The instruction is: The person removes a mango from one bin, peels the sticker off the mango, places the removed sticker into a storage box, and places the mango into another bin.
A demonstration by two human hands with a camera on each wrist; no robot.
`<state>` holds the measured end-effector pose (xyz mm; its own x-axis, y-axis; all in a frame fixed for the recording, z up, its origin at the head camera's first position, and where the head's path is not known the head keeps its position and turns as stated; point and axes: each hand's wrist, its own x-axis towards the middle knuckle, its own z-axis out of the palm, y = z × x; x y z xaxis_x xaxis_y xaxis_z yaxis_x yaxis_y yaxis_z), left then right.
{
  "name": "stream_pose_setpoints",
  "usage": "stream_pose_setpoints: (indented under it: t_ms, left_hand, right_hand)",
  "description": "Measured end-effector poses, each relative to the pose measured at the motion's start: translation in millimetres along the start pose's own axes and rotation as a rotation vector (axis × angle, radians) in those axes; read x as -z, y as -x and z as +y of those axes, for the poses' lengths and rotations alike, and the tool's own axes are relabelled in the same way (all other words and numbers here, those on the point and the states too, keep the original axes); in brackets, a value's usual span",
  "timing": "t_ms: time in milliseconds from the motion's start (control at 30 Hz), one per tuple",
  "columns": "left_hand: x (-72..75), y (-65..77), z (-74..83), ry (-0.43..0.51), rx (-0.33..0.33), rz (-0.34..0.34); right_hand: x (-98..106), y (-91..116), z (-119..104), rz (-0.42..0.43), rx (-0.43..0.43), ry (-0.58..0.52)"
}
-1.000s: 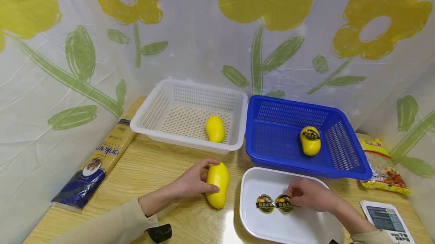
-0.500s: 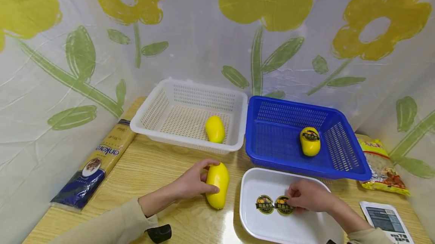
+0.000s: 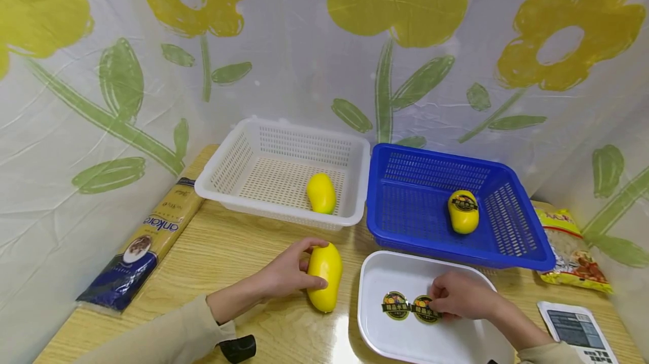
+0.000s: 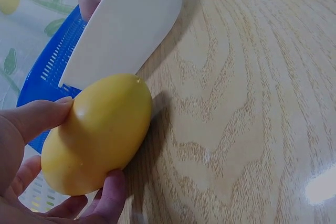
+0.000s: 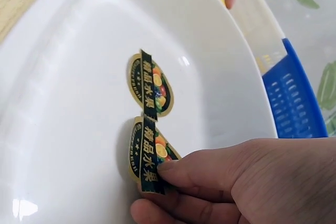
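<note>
A yellow mango is gripped by my left hand in front of the white basket; the left wrist view shows thumb and fingers around the mango. My right hand is over the white tray, pinching the edge of a round fruit sticker between thumb and fingers. That sticker is dark green and gold with a banner across it. A second, matching sticker lies on the tray floor, its banner end meeting the first one's.
The white basket holds another mango. In the blue basket lies a mango bearing a sticker. A pasta packet is at left; a yellow-red food packet and a white labelled pack are at right.
My right hand has shifted slightly, and the pinched sticker has tilted a little with its right side lower. My left hand and the mango have stayed in place.
</note>
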<state>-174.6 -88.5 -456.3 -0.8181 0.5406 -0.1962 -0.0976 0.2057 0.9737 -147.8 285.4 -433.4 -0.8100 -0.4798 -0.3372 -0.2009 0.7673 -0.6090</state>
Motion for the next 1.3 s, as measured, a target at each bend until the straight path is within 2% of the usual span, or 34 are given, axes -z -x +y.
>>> stream_pose_setpoints:
  t_ms: [167,433,633,867,1300]
  left_hand:
    - [-0.1,-0.4,0.7,0.0,0.0,0.001]
    - [-0.4,-0.2,0.5,0.003,-0.006,-0.007]
    - [-0.3,0.5,0.6,-0.008,-0.013,-0.008]
    - [0.2,0.2,0.1,-0.01,-0.008,-0.008]
    - [-0.5,0.1,3.0,-0.003,-0.01,-0.008]
  right_hand:
    - [-0.8,-0.6,-3.0,0.009,0.012,0.05]
    - [-4.9,-3.7,-7.8,0.082,0.044,0.24]
    - [-6.7,-3.1,-11.5,0.134,0.022,0.324]
    - [-11.1,-0.3,-15.5,0.173,-0.029,0.367]
    - [-6.1,1.9,-14.0,0.178,-0.049,0.468]
